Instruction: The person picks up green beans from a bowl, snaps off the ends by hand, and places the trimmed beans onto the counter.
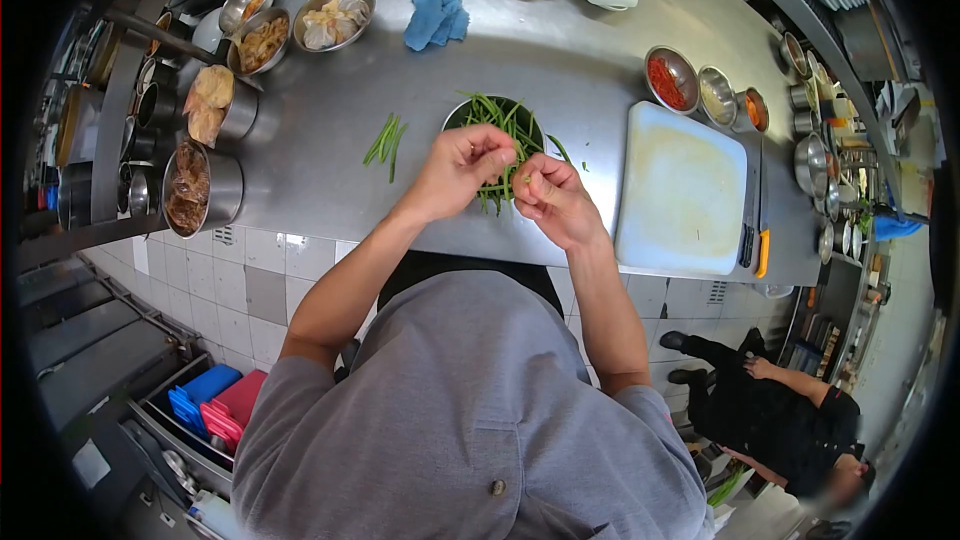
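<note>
You are pinching the fingers of your left hand [462,165] and right hand [562,205] closed above the green beans [490,110] heaping the bowl [449,118], any grip between them being unclear, and are probably handling light, smooth, stiff pods that snap easily, best held near their ends.

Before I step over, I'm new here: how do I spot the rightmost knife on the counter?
On the steel counter, find the white cutting board. The knife lies along its right side; its orange handle sets it apart from the black handle beside it.
</note>
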A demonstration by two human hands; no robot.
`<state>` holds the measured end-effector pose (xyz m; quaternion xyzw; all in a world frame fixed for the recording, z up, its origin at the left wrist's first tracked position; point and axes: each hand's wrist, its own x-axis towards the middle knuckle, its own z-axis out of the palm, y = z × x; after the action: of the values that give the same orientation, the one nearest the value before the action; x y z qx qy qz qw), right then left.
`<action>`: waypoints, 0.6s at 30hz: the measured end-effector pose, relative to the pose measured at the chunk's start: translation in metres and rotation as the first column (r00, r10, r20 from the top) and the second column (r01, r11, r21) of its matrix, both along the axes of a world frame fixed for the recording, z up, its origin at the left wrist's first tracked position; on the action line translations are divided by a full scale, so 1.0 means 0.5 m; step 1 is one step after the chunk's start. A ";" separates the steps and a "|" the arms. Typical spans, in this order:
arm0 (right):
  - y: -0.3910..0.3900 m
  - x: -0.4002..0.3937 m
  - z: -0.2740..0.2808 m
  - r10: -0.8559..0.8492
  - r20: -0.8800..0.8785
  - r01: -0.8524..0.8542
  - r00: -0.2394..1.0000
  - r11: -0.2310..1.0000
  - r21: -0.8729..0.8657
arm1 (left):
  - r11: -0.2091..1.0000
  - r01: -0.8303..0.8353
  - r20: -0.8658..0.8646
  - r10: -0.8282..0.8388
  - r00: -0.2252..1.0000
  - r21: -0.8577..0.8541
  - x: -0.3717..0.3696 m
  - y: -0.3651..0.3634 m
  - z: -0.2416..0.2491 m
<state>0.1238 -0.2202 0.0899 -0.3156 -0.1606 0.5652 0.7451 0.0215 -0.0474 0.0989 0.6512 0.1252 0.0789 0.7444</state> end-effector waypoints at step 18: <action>0.036 0.009 0.007 -0.004 0.606 0.311 0.795 0.860 -0.404 | 0.923 -0.381 0.133 0.385 0.913 -0.059 0.014 0.033 -0.012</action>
<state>0.1283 -0.2023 0.0936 -0.6625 -0.2078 0.3953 0.6013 0.0285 -0.0310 0.0931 0.5949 0.1982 0.2672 0.7317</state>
